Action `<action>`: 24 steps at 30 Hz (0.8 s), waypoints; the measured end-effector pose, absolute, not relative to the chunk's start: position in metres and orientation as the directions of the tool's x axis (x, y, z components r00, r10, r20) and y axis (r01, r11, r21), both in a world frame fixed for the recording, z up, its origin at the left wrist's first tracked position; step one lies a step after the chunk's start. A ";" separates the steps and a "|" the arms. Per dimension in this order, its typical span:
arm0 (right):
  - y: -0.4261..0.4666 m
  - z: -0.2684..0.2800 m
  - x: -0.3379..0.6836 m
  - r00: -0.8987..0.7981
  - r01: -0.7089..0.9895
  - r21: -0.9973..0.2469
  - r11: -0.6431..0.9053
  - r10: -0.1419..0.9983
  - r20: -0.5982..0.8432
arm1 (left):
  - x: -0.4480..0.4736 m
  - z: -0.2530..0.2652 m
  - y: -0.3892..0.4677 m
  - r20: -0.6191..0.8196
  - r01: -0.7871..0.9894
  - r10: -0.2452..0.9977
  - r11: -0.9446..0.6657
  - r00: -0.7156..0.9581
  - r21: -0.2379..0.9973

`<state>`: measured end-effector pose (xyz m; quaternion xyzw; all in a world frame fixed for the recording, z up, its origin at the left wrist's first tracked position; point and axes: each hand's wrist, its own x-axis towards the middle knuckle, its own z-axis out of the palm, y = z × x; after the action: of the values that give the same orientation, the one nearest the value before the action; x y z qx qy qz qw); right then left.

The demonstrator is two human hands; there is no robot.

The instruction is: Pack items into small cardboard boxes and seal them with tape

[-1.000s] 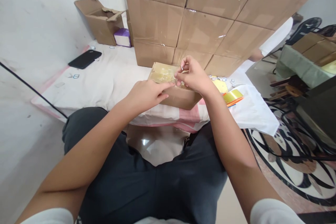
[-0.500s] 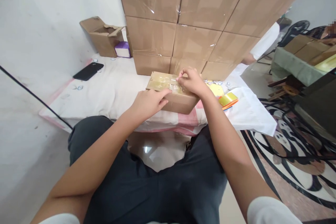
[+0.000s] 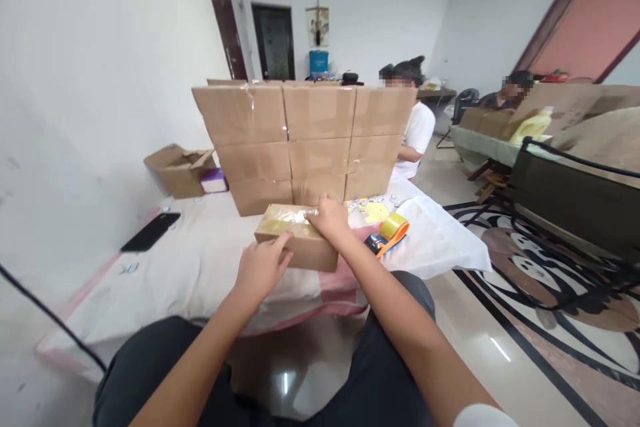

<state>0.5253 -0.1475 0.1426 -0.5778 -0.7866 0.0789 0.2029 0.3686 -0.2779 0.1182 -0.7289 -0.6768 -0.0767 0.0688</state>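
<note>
A small cardboard box (image 3: 313,253) lies on the cloth-covered table, with shiny clear tape (image 3: 295,213) across its top. My left hand (image 3: 264,265) grips the box's front left edge, fingertips on the upper rim. Over the top's right part, my right hand (image 3: 330,219) is closed, its fingers bent and pressed together by the tape; what they pinch, if anything, is hidden. To the right lies an orange tape dispenser (image 3: 395,235) with a yellowish roll. Small white labels (image 3: 380,199) and a yellow sheet (image 3: 374,213) are behind it.
Directly behind the box stands a wall of stacked taped cartons (image 3: 320,113). An open carton (image 3: 183,170), a purple-and-white pack (image 3: 214,180) and a black phone (image 3: 150,232) are at left. A co-worker in white (image 3: 420,127) sits beyond; another person is at a farther table.
My view has tilted up, showing more of the room. Both hands remain at the small box; my right hand now bends lower over the tape, hiding its fingertips more.
</note>
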 end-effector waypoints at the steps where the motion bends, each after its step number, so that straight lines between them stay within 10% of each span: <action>1: -0.149 0.140 0.531 -0.229 0.859 -0.408 0.309 0.945 0.234 | 0.372 0.119 -0.278 0.256 0.997 0.964 -0.072 0.077 -0.025; 13: -0.157 0.086 0.626 -0.474 0.338 -0.848 0.408 0.852 0.221 | 0.368 0.065 -0.237 0.619 0.900 0.667 -0.404 0.414 -0.166; 24: -0.182 0.069 0.646 -0.621 0.374 -0.696 0.613 0.722 0.303 | 0.355 0.085 -0.225 0.496 0.812 0.679 -0.574 0.541 -0.100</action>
<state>0.6461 -0.1823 0.0695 -0.3226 -0.8494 0.2988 0.2919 0.3551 -0.2248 0.0848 -0.8628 -0.4321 -0.2068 0.1614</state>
